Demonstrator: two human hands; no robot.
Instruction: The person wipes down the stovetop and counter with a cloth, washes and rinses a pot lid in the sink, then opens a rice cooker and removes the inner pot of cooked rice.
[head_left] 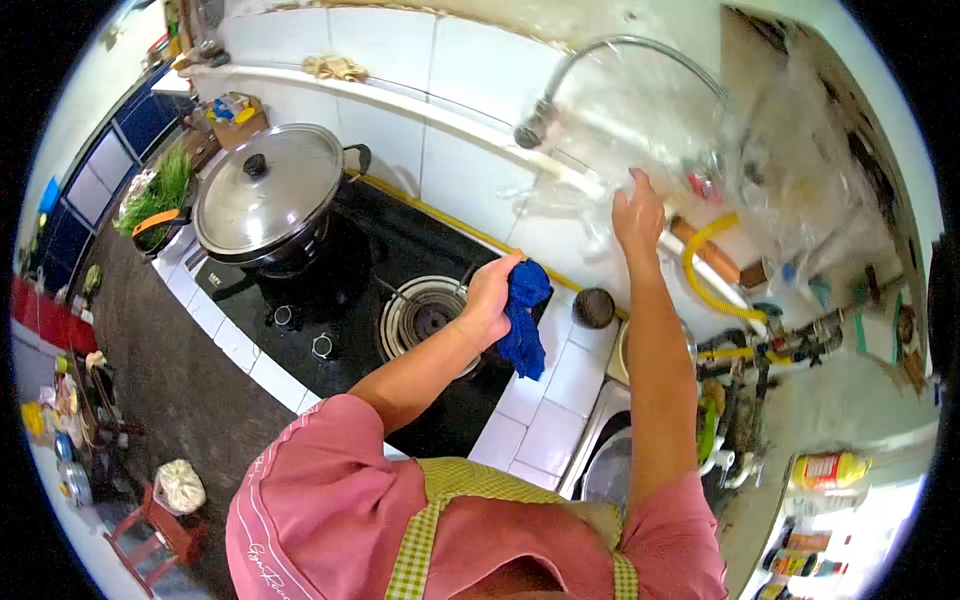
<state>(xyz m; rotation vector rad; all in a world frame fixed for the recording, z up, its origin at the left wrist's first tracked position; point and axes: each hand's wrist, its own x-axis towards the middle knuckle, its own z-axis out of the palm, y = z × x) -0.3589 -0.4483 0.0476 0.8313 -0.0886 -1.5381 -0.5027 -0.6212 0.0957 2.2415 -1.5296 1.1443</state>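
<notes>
My left hand is closed around a crumpled blue cloth, just above the right side of the black gas stove. A round burner lies below and to the left of that hand. My right hand reaches up to the tiled wall, fingers stretched out, beside clear plastic bags hanging there. Whether the fingertips touch the thin plastic is hard to make out. On the left burner stands a large black pot with a steel lid.
A yellow hose and pipes run along the wall at right. A dark round object sits on the white tiles by the stove. Green leafy vegetables stand at far left, and a red stool is on the floor.
</notes>
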